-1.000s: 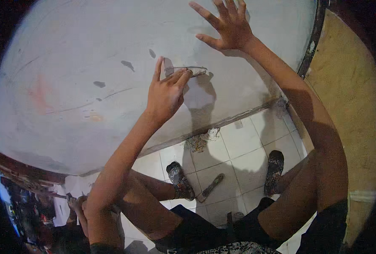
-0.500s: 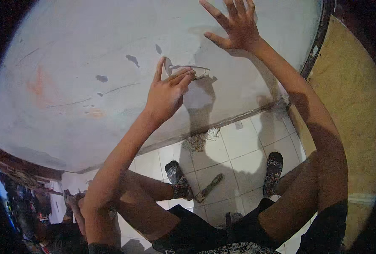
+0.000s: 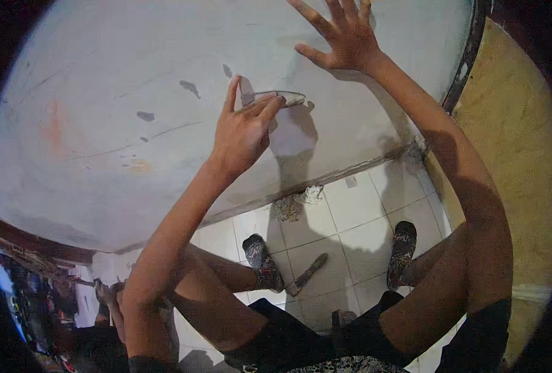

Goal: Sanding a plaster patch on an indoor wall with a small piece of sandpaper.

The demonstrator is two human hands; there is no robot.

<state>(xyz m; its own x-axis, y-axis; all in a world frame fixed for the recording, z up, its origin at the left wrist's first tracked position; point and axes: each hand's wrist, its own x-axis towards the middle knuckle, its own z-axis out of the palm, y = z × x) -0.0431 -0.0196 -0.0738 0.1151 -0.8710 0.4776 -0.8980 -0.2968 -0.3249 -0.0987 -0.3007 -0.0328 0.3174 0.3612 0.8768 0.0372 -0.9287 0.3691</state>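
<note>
My left hand is closed on a thin, flat scraper blade that carries white paste along one edge. The blade lies nearly level against the pale wall, with one finger stretched up past its left end. How much of the blade touches the wall is hidden by my fingers. Higher up and to the right, my right hand rests against the wall, fingers spread and nothing in it. Several small grey patches mark the wall left of the blade.
A narrow scraper-like tool lies on the tiled floor between my feet. Crumpled white material and crumbly debris sit along the wall's foot. A yellowish wall stands at right. Another person's arm shows at lower left.
The scraper blade has tilted, so its left part shows less beyond my fingers. My left hand has shifted only slightly, and my right hand stays on the wall.
</note>
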